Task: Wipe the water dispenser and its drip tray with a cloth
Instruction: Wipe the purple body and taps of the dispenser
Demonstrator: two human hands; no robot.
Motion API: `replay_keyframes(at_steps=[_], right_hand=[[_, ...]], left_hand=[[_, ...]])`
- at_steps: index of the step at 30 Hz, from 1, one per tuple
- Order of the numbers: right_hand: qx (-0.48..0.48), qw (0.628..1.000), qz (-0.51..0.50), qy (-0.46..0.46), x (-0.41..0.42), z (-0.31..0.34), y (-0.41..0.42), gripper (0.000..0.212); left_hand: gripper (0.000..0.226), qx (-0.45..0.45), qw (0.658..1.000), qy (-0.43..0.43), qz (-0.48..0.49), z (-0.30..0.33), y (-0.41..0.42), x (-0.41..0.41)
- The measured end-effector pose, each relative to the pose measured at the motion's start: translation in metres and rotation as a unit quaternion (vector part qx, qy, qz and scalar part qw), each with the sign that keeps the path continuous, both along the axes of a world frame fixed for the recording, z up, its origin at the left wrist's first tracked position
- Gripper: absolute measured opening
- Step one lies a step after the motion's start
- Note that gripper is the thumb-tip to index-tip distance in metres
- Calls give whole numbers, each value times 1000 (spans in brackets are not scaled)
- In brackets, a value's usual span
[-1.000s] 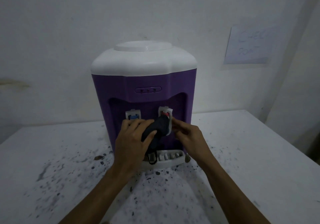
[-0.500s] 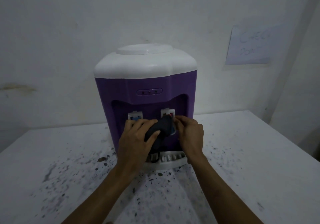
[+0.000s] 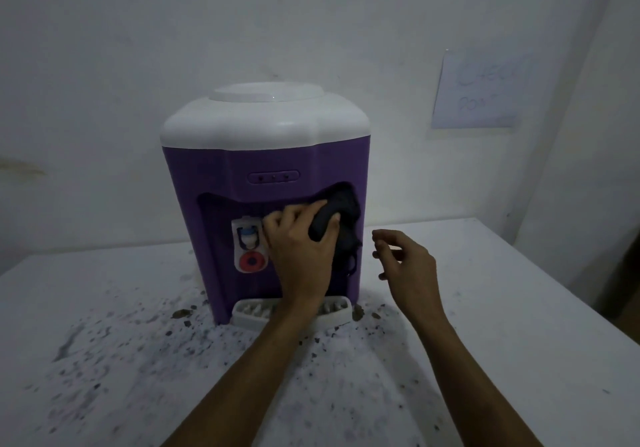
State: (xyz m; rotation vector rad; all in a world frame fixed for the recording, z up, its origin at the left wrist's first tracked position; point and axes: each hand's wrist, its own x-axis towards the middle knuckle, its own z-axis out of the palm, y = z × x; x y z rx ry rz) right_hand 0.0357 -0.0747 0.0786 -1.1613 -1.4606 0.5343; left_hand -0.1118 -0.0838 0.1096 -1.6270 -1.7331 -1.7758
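Note:
A purple water dispenser [image 3: 207, 183] with a white top stands on the table against the wall. My left hand [image 3: 299, 249] grips a dark cloth [image 3: 341, 212] and presses it into the upper right of the tap recess, covering the right tap. The left tap [image 3: 250, 245], white with a blue lever and a red ring below, is uncovered. My right hand [image 3: 405, 263] hovers just right of the dispenser, fingers loosely curled and apart, holding nothing. The white drip tray [image 3: 249, 315] sits at the dispenser's foot, partly hidden by my left forearm.
The white table [image 3: 485, 308] is spattered with dark specks and crumbs in front of and around the dispenser. A paper note [image 3: 478, 90] hangs on the wall at the right. The table's right edge runs close to a wall corner.
My left hand has carried the cloth up and to the right inside the recess. My right hand has let go of the right tap and pulled away to the right.

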Motion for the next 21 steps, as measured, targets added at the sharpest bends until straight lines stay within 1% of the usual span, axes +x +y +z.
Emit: replay_keyframes(at_steps=[3, 5, 9, 14, 17, 21], right_hand=[[-4, 1000, 2, 3, 8, -1, 1, 19], [-5, 1000, 7, -2, 10, -2, 2, 18], [-2, 1000, 24, -19, 9, -9, 3, 18], [3, 999, 28, -19, 6, -17, 6, 18], [5, 1000, 8, -1, 8, -19, 9, 20], [-2, 1000, 21, -7, 12, -23, 14, 19]], left_hand=[[27, -5, 997, -59, 56, 0, 15, 18], [30, -7, 993, -90, 81, -3, 21, 26], [34, 12, 989, -103, 108, -3, 30, 38], [32, 46, 977, -155, 139, 2, 39, 51], [24, 43, 980, -125, 152, 2, 45, 55], [28, 30, 988, -37, 150, 0, 46, 56]])
